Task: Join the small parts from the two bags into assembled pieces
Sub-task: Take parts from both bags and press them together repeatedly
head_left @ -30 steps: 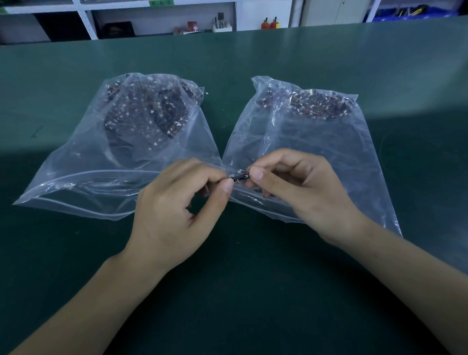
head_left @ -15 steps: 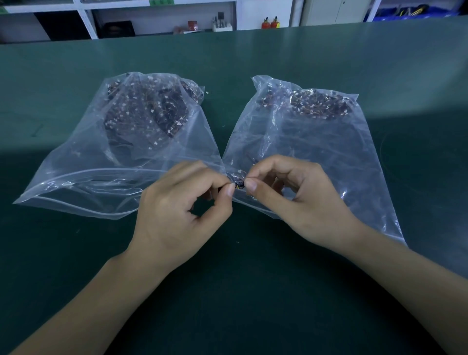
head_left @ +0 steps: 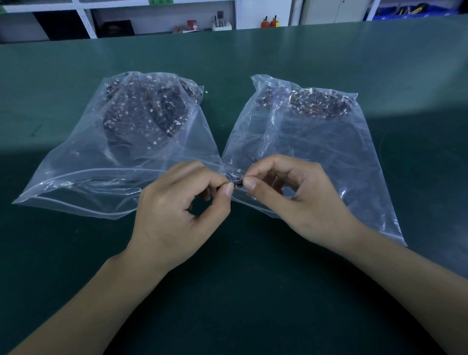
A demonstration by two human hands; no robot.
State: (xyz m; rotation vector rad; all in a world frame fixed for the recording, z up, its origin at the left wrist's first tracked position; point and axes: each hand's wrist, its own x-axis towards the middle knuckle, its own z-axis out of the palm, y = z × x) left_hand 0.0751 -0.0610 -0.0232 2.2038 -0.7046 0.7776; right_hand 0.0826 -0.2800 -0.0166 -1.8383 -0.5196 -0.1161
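1. The left hand [head_left: 174, 215] and right hand [head_left: 298, 200] both pinched one small dark part [head_left: 237, 183] between thumb and forefinger.
2. It hovered mid-worktop [head_left: 240, 291], where the two clear bags' [head_left: 121, 157] mouths met.

No text, label, brand, number or sign can be read anywhere; the green tag [head_left: 161, 2] on the white shelf frame at the top edge and the small red packet [head_left: 191, 25] on the shelf are too blurred to make out
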